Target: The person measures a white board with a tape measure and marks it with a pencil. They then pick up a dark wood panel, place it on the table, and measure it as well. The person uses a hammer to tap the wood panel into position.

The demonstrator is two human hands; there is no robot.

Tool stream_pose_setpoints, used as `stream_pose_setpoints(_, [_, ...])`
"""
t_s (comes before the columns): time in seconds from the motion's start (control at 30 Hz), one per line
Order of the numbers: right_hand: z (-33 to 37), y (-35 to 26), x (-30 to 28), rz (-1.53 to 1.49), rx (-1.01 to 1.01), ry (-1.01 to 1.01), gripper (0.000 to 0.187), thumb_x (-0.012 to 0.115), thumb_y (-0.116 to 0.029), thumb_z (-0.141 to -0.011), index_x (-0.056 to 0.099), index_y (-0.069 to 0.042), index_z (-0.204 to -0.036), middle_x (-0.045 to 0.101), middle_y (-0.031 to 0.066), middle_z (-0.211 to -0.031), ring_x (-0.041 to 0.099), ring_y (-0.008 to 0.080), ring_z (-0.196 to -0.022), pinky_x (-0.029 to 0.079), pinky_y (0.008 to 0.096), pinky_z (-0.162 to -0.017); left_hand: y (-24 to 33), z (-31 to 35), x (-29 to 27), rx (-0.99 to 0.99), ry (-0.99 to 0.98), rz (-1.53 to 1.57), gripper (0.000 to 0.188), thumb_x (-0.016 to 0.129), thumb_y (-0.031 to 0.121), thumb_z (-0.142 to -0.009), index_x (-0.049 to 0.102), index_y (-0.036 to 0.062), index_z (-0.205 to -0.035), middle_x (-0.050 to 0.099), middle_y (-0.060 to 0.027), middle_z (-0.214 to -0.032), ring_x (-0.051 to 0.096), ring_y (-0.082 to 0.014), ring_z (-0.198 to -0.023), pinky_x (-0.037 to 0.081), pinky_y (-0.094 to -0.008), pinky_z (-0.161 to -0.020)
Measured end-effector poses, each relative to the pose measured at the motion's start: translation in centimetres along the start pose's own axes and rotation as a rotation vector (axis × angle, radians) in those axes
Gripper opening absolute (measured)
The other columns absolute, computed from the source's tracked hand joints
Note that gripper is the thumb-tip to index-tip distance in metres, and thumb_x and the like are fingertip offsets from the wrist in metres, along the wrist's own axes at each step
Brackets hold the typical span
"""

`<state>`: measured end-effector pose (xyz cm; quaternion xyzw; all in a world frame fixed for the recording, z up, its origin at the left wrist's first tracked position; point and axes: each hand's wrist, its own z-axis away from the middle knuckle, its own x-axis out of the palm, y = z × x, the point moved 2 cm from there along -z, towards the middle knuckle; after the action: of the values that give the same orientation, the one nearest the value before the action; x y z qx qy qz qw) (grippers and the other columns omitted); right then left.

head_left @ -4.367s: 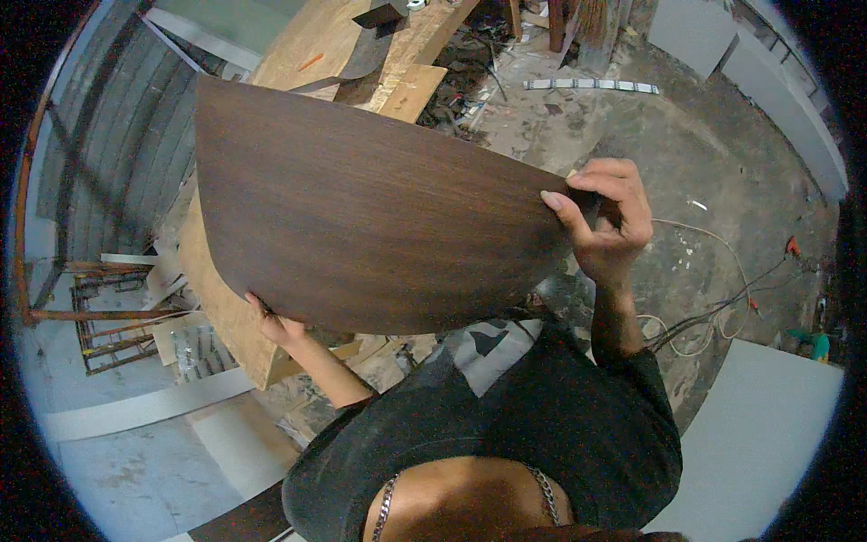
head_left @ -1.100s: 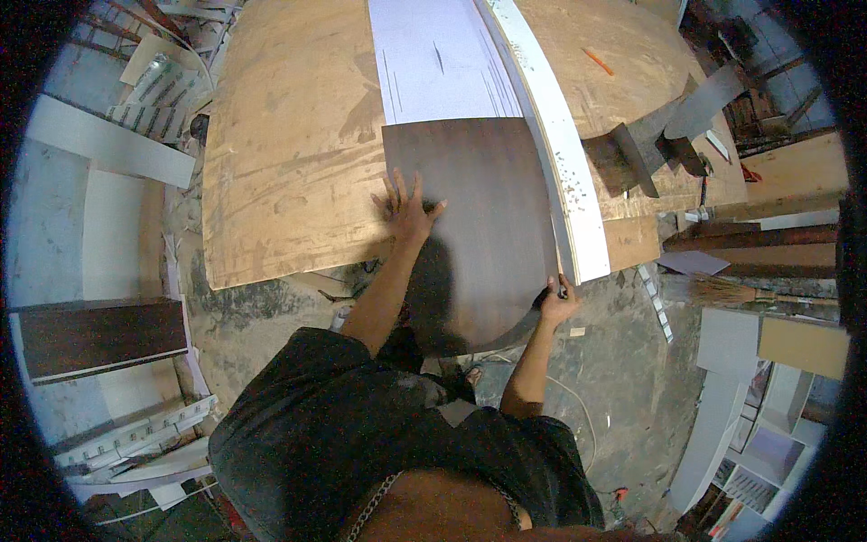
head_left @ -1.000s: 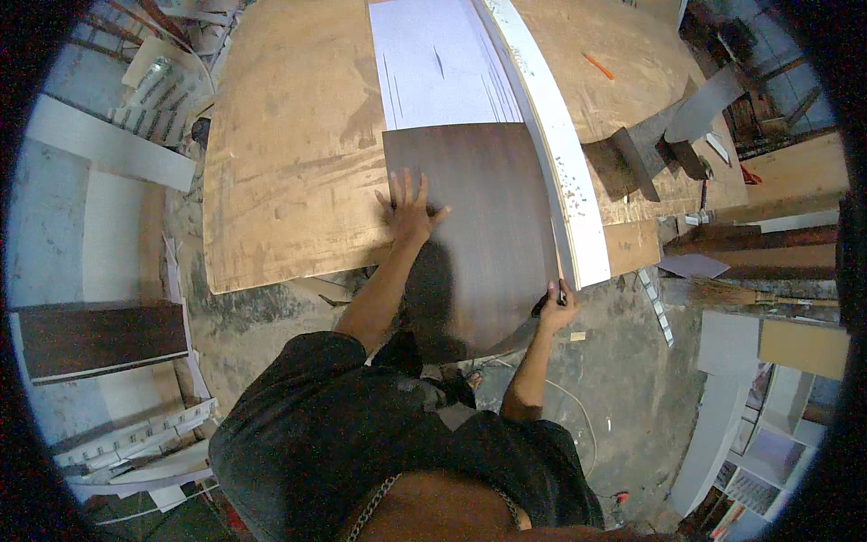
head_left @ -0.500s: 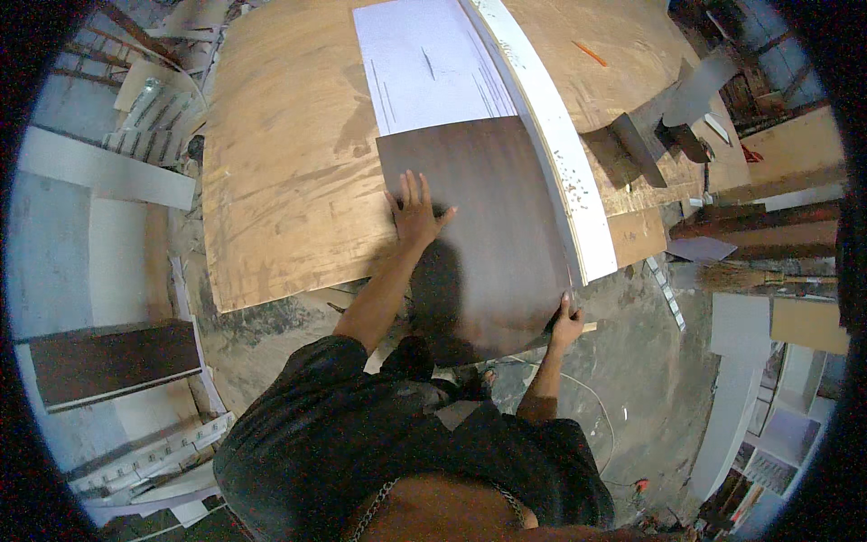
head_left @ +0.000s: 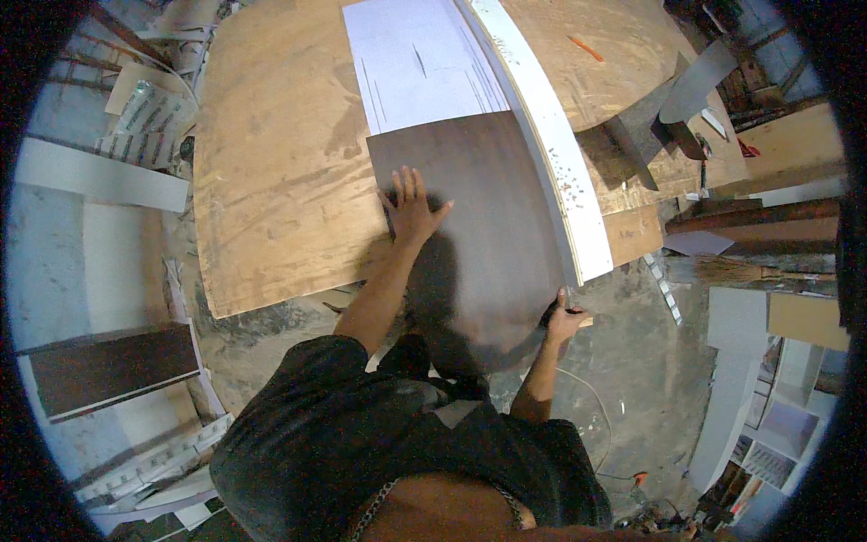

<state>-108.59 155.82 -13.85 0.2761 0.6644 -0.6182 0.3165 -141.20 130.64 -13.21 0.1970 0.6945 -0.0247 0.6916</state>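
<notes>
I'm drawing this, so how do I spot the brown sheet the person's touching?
Find the big wooden table up top. Left of the long white board on it, a sheet hangs over the near edge, the left hand spread on it. It's dark brown, unlike the pale panel just beyond it.

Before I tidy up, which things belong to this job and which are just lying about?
Likely in use:
dark brown wood-grain sheet, left hand on it, right hand at its edge
long white board alongside

Likely lying about:
slim orange stick
curved thin grey sheet
straw broom
</notes>
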Motion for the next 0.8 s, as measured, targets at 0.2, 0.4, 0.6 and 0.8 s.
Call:
stream_pose_setpoints(0.2, [3.7,-4.1,0.8,0.196,-0.46,0.046,0.052,0.067,-0.046,-0.083,0.053,0.0,-0.101,0.055,0.0208,-0.105,0.053,0.0379,-0.099,0.042,0.0495,-0.083,0.1,0.1,-0.5,-0.019,0.003,-0.032,0.105,0.047,0.075,-0.078,0.019,0.0028,-0.149,0.01,-0.0147,-0.158,0.003,-0.0311,-0.146,0.005,-0.0695,-0.108])
stream_pose_setpoints(0.4, [8.4,-17.8,7.2,0.269,-0.966,-0.453,0.069,0.053,-0.055,-0.088,0.041,-0.015,-0.143,0.033,0.0183,-0.149,0.024,0.0376,-0.14,0.014,0.0583,-0.112,0.0,0.3,-1.3,0.016,0.006,0.017,0.105,0.049,0.074,-0.078,0.02,0.0014,-0.148,0.011,-0.0162,-0.157,0.004,-0.0323,-0.146,0.003,-0.0686,-0.109])
stream_pose_setpoints(0.6, [7.0,-20.6,13.1,0.56,-0.995,-0.512,0.077,0.038,-0.071,-0.086,0.024,-0.03,-0.15,0.011,0.0122,-0.158,0.005,0.0361,-0.145,0.002,0.069,-0.108,-0.7,0.3,-1.7,0.025,0.046,0.163,0.098,0.057,0.063,-0.079,0.022,0.0011,-0.147,0.016,-0.0198,-0.155,0.013,-0.0355,-0.144,0.002,-0.0661,-0.11])
stream_pose_setpoints(0.8, [6.6,-20.6,13.5,0.646,-0.974,-0.571,0.081,0.034,-0.074,-0.085,0.015,-0.031,-0.152,0.007,0.0115,-0.159,0.002,0.0351,-0.146,0.001,0.0679,-0.109,-3.7,10.4,-3.4,-0.142,0.141,0.635,0.084,0.071,0.036,-0.081,0.027,-0.0002,-0.144,0.033,-0.0259,-0.143,0.029,-0.0364,-0.136,0.025,-0.0483,-0.111])
